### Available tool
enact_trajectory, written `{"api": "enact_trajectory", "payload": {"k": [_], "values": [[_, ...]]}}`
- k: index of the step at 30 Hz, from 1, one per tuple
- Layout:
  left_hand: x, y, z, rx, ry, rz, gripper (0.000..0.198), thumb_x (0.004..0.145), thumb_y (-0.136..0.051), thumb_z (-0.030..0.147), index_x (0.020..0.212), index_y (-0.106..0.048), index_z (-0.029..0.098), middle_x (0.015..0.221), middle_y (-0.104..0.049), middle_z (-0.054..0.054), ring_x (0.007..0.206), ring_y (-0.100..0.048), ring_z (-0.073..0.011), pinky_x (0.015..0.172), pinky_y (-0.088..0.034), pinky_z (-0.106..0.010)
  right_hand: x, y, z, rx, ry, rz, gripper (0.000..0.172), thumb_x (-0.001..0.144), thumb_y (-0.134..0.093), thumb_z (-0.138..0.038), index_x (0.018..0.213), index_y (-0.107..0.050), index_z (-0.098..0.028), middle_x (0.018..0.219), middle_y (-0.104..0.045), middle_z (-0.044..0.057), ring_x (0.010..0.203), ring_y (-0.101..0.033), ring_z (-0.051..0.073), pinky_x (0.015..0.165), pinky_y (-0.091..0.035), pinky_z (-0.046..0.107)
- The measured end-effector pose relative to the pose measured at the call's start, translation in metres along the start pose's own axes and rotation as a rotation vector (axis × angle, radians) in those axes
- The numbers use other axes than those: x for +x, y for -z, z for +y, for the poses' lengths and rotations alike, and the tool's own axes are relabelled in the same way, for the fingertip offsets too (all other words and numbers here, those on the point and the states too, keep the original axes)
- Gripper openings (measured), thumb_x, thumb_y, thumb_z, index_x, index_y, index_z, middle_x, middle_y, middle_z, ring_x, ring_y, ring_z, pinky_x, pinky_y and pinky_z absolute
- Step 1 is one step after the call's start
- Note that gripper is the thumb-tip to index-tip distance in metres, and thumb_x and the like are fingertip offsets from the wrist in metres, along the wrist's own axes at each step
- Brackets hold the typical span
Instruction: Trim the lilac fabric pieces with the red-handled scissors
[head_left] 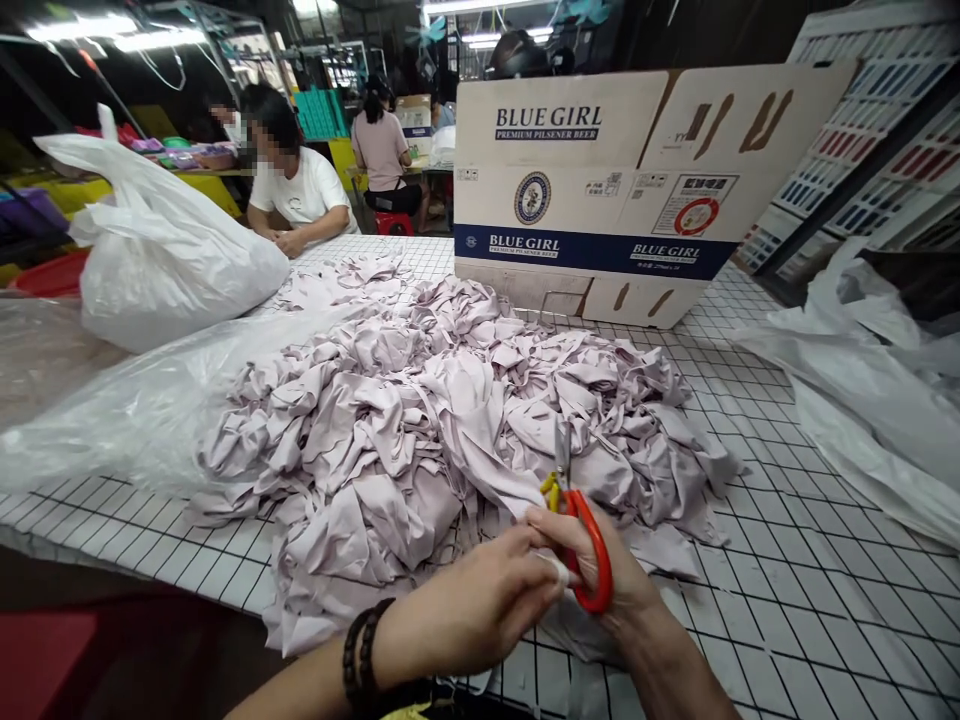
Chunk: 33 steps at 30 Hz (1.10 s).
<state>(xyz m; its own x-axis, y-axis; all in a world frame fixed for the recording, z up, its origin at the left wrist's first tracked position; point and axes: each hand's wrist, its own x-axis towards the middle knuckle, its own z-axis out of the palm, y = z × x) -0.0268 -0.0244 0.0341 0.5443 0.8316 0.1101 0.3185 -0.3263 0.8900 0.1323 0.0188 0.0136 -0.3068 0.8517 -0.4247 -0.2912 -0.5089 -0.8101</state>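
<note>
Red-handled scissors (pixel 598 560) are in my right hand (pixel 619 575), their blades pointing away over the fabric; the fingers are closed around the handles. My left hand (pixel 480 600), with dark beaded bracelets on the wrist, is closed on a piece of pale pink fabric (pixel 480 430) right beside the scissors. Something yellow (pixel 553 490) shows near the base of the blades. Beyond both hands a large heap of pale pink fabric pieces (pixel 367 510) spreads across the table.
The table (pixel 810 600) has a white cover with a black grid. A cardboard box (pixel 570 200) stands behind the heap. White plastic bags lie at the left (pixel 172 250) and right (pixel 885 400). A person in white (pixel 307 190) sits across the table; others sit farther back.
</note>
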Motion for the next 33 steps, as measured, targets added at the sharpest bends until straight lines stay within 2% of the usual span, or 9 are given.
{"api": "enact_trajectory", "payload": {"k": [2,6,8,11,14,18,24,29,33], "values": [[-0.005,0.019,-0.005,0.067,0.061,0.037,0.025,0.096,-0.048,0.024,0.113,-0.066,0.020,0.130,-0.059,-0.011,0.117,-0.056,-0.0218,0.102,-0.046,-0.039,0.003,0.002,-0.008,-0.038,0.048,0.064,0.031,0.065,-0.082,-0.033,0.068,-0.054,-0.021,0.061,-0.054,-0.006,0.052,-0.050,0.010,0.049,-0.044,0.021],[0.010,0.076,-0.043,0.474,0.230,0.447,0.034,0.094,-0.043,0.013,0.124,-0.059,0.017,0.131,-0.055,-0.015,0.120,-0.052,-0.0258,0.100,-0.046,-0.048,0.002,0.013,-0.015,-0.166,0.133,0.121,0.033,0.062,-0.084,-0.032,0.080,-0.058,-0.022,0.071,-0.062,-0.003,0.061,-0.056,0.014,0.058,-0.048,0.025],[0.030,0.104,-0.064,0.770,0.216,0.386,0.047,0.087,-0.044,0.003,0.131,-0.053,0.015,0.138,-0.048,-0.016,0.128,-0.044,-0.0282,0.103,-0.041,-0.048,0.000,0.016,-0.012,-0.199,0.155,0.092,0.034,0.064,-0.082,-0.032,0.086,-0.059,-0.023,0.074,-0.062,-0.003,0.064,-0.056,0.015,0.061,-0.049,0.025],[0.060,0.132,-0.076,1.020,0.167,0.129,0.041,0.086,-0.043,0.003,0.122,-0.060,0.014,0.119,-0.062,-0.014,0.112,-0.053,-0.0280,0.097,-0.040,-0.045,-0.004,0.018,-0.007,-0.210,0.156,0.068,0.036,0.067,-0.080,-0.032,0.095,-0.058,-0.024,0.074,-0.061,-0.004,0.065,-0.055,0.014,0.061,-0.047,0.024],[0.073,0.148,-0.063,1.070,0.139,0.050,0.023,0.091,-0.049,0.016,0.097,-0.070,0.013,0.094,-0.068,-0.011,0.093,-0.056,-0.0261,0.091,-0.038,-0.044,-0.006,0.025,-0.007,-0.227,0.159,0.103,0.036,0.067,-0.081,-0.031,0.093,-0.056,-0.024,0.073,-0.060,-0.005,0.062,-0.052,0.012,0.057,-0.045,0.023],[0.064,0.161,-0.033,1.080,0.059,-0.025,0.026,0.095,-0.050,0.027,0.089,-0.073,0.016,0.085,-0.070,-0.008,0.090,-0.055,-0.0231,0.090,-0.038,-0.039,-0.003,0.046,-0.012,-0.270,0.237,0.224,0.037,0.069,-0.079,-0.040,0.089,-0.050,-0.026,0.063,-0.055,-0.007,0.049,-0.044,0.010,0.045,-0.036,0.022],[0.053,0.155,-0.013,0.790,-0.026,-0.183,0.034,0.099,-0.042,0.032,0.097,-0.072,0.017,0.097,-0.072,-0.009,0.098,-0.059,-0.0197,0.090,-0.042,-0.032,0.006,0.071,-0.019,-0.325,0.299,0.246,0.047,0.066,-0.082,-0.044,0.084,-0.044,-0.025,0.058,-0.052,-0.009,0.045,-0.041,0.008,0.043,-0.026,0.020],[0.066,0.106,-0.028,0.818,0.128,-0.017,0.033,0.093,-0.047,0.036,0.088,-0.069,0.013,0.085,-0.067,-0.011,0.078,-0.060,-0.0203,0.071,-0.046,-0.032,0.009,0.069,-0.022,-0.353,0.295,0.246,0.050,0.062,-0.082,-0.048,0.085,-0.045,-0.024,0.061,-0.055,-0.007,0.048,-0.044,0.009,0.045,-0.029,0.021],[0.070,0.070,-0.047,0.810,0.156,-0.048,0.021,0.081,-0.065,0.034,0.080,-0.064,0.013,0.071,-0.063,-0.007,0.074,-0.060,-0.0225,0.074,-0.048,-0.037,0.003,0.063,-0.028,-0.352,0.264,0.234,0.052,0.058,-0.083,-0.045,0.084,-0.045,-0.023,0.062,-0.056,-0.007,0.051,-0.048,0.010,0.050,-0.036,0.022]]}}
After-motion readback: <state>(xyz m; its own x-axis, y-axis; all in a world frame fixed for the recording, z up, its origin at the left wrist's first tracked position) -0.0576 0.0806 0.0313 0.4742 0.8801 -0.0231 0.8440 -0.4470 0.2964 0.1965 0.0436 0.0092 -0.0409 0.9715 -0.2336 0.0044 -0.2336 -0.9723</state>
